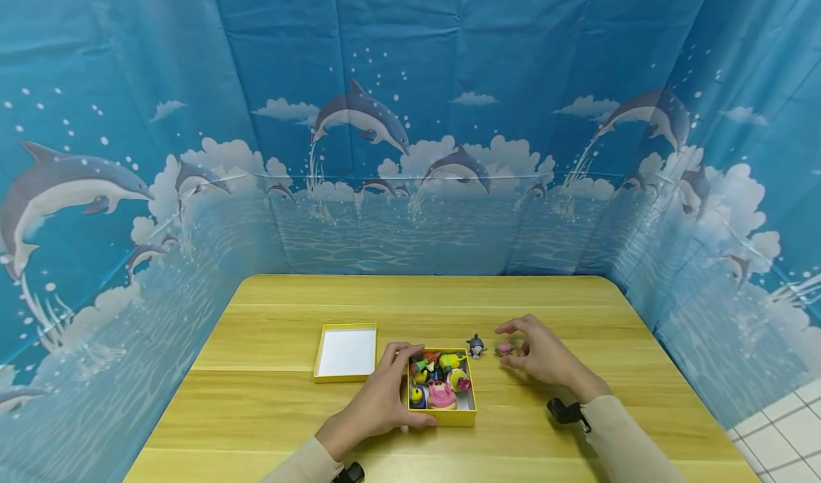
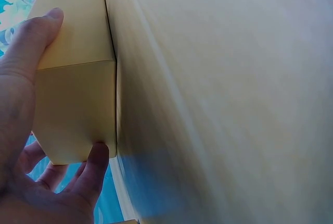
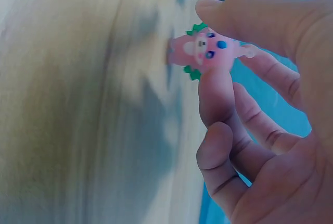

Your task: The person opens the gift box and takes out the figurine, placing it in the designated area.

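My left hand [image 1: 380,399] grips a yellow box [image 1: 455,418] on the table, thumb on its near side and fingers at the left and far sides. Small toy figures fill the box, among them a pink figure [image 1: 441,395] and a yellow-and-green one [image 1: 452,360]. To the right, my right hand [image 1: 547,352] has thumb and fingers spread around a small pink figure [image 3: 219,49] with green bits at its sides. That figure stands on the table, with a visible gap to the thumb. Beside it stands a dark grey figure [image 1: 475,346], partly seen in the right wrist view.
Left of the box lies a yellow-edged lid [image 1: 346,353], its white inside facing up. The wooden table [image 1: 269,412] has rounded far corners. A blue dolphin-print sheet [image 1: 398,234] hangs behind and at both sides. White floor tiles [image 1: 779,437] show at the lower right.
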Tool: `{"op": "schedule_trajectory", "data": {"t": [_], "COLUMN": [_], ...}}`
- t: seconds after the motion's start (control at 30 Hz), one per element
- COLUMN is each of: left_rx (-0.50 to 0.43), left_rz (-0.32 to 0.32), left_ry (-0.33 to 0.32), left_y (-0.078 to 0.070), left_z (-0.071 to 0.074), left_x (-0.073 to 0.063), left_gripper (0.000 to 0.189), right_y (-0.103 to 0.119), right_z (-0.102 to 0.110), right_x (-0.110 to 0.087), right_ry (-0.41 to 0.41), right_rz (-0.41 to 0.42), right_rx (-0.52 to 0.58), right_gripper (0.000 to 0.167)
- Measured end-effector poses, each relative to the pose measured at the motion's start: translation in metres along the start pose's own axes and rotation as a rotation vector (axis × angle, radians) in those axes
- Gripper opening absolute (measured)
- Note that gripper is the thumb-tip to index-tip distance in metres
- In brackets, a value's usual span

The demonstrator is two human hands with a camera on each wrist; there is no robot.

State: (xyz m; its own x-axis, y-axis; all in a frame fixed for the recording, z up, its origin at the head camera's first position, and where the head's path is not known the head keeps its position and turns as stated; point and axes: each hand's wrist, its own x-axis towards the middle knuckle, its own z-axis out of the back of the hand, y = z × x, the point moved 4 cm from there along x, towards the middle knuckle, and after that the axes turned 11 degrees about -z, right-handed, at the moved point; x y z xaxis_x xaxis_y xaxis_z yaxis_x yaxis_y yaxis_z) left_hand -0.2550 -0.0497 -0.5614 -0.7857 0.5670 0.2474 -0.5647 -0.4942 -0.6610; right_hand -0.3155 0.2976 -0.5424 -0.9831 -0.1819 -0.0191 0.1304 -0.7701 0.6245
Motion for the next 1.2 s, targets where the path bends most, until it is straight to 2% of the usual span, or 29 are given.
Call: {"op": "schedule_trajectory", "data": {"t": [0.17, 0.37, 0.7, 1.2], "left_rx": [-0.005, -0.014, -0.007, -0.009], "left_rz": [0.002, 0.005, 0.002, -0.002], "left_ry": [0.000, 0.003, 0.002, 0.007], "left_y": [0.000, 0.001, 0.000, 0.000], "left_z": [0.000, 0.000, 0.000, 0.001], "left_x": [0.000, 0.000, -0.001, -0.001], "left_gripper": [0.128, 0.128, 0.128, 0.128], "right_y": [0.010, 0.023, 0.046, 0.082], "right_z": [0.007, 0.016, 0.022, 0.014], "right_x": [-0.006, -0.013, -0.022, -0.030], "right_ry": [-0.020, -0.065, -0.109, -0.054], "right_rz": [0.014, 0.069, 0.135, 0.207], "right_rx": [-0.023, -0.062, -0.120, -0.179], "right_gripper": [0.052, 0.051, 0.050, 0.056]}}
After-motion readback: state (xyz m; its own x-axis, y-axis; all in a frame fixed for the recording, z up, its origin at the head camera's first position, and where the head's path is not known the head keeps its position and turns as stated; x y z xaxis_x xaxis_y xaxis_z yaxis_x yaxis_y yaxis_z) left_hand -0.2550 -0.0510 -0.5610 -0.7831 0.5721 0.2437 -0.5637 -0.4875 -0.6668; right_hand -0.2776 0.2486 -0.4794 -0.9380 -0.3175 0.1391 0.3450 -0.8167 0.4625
